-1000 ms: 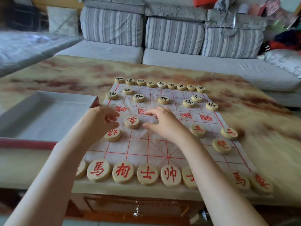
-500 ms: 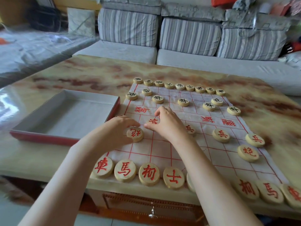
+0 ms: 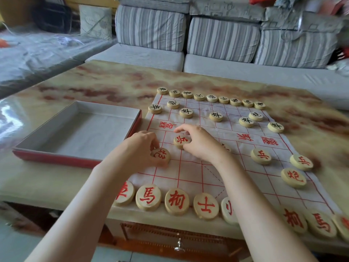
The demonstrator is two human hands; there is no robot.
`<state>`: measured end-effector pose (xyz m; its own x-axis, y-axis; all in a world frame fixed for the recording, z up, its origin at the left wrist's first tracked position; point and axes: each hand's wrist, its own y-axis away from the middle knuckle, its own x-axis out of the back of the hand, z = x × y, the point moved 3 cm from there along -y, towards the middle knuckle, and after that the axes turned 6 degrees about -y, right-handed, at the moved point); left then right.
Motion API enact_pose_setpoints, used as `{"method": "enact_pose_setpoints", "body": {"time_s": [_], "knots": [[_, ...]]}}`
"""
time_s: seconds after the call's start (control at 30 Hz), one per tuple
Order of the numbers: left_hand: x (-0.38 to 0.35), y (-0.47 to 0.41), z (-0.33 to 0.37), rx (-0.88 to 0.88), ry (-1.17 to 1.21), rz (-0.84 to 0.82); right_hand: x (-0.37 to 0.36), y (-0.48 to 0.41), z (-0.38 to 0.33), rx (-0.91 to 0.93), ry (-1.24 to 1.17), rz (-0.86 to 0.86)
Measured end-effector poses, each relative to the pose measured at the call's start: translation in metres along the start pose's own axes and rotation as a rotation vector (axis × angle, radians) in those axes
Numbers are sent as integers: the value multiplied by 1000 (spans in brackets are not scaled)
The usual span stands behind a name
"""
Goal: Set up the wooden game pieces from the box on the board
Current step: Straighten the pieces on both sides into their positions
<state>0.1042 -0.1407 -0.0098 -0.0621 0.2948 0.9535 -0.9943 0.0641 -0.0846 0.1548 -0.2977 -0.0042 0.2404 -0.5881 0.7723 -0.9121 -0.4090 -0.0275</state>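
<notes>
A white cloth board (image 3: 190,174) with a red grid lies on the marbled table. Round wooden pieces with black characters line its far rows (image 3: 211,98). Red-lettered pieces line the near edge (image 3: 177,201). My left hand (image 3: 140,148) pinches a red-lettered cannon piece (image 3: 160,155) on the left of the board. My right hand (image 3: 200,142) holds a red-lettered soldier piece (image 3: 181,141) by its rim, just right of that. Another piece is partly hidden behind my right wrist. The shallow red-sided box (image 3: 79,133) stands left of the board.
The marbled table (image 3: 113,86) has its near edge just under the red row, with a drawer handle (image 3: 179,246) below. A grey striped sofa (image 3: 222,40) runs behind the table. More red pieces (image 3: 261,156) sit on the right of the board.
The camera has swung left, so box and board shifted right in view. My left hand moved onto the cannon piece and my right hand closed on the soldier piece beside it.
</notes>
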Motion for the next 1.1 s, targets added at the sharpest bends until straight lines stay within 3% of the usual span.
{"method": "enact_pose_setpoints", "body": {"time_s": [0.13,0.43,0.77,0.9,1.1], "knots": [[1,3,1,23,21,-36,8,3,3,4,-18,88],[9,9,3,-150,74,-112,1,5,9,-114,187,220],[2,6,-5,-64,45,-78,-3,1,7,-83,132,-4],[2,6,-2,-27,32,-58,-2,0,7,-66,103,20],[2,8,0,-109,45,-110,-2,3,6,-45,58,63]]}}
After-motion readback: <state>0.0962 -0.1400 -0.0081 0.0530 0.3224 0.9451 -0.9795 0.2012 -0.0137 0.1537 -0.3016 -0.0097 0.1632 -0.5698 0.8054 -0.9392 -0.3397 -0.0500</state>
